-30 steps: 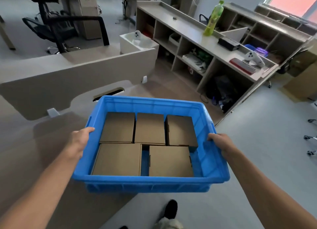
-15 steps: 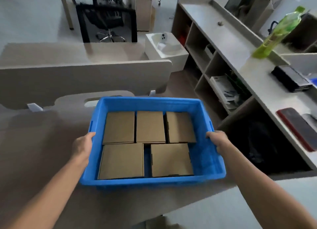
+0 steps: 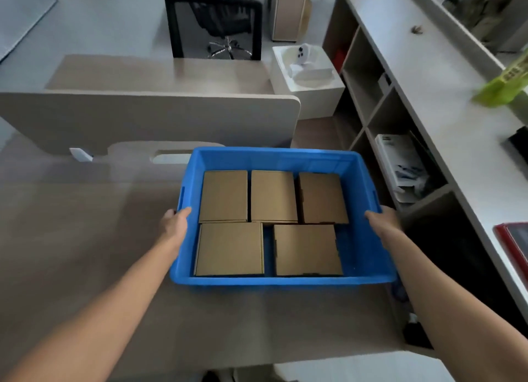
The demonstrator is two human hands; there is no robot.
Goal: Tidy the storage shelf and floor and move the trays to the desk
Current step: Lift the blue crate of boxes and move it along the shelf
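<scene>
A blue plastic tray (image 3: 364,247) sits over the right part of the wooden desk (image 3: 85,238). Several flat brown cardboard boxes (image 3: 273,196) lie side by side inside it. My left hand (image 3: 175,224) grips the tray's left rim, thumb over the edge. My right hand (image 3: 383,220) grips the right rim the same way. The fingers under both rims are hidden. The storage shelf (image 3: 423,96) runs along the right, its cubbies facing the desk.
A beige divider panel (image 3: 148,118) stands along the desk's far edge. A white bin (image 3: 308,90) sits on the floor beside the shelf. A green bottle (image 3: 503,87) and dark flat items lie on the shelf top. A black office chair (image 3: 220,21) stands beyond the desk.
The tray has moved forward from over the floor onto the desk and lower. Both hands keep their grip on its rims. The view has tilted down and to the left.
</scene>
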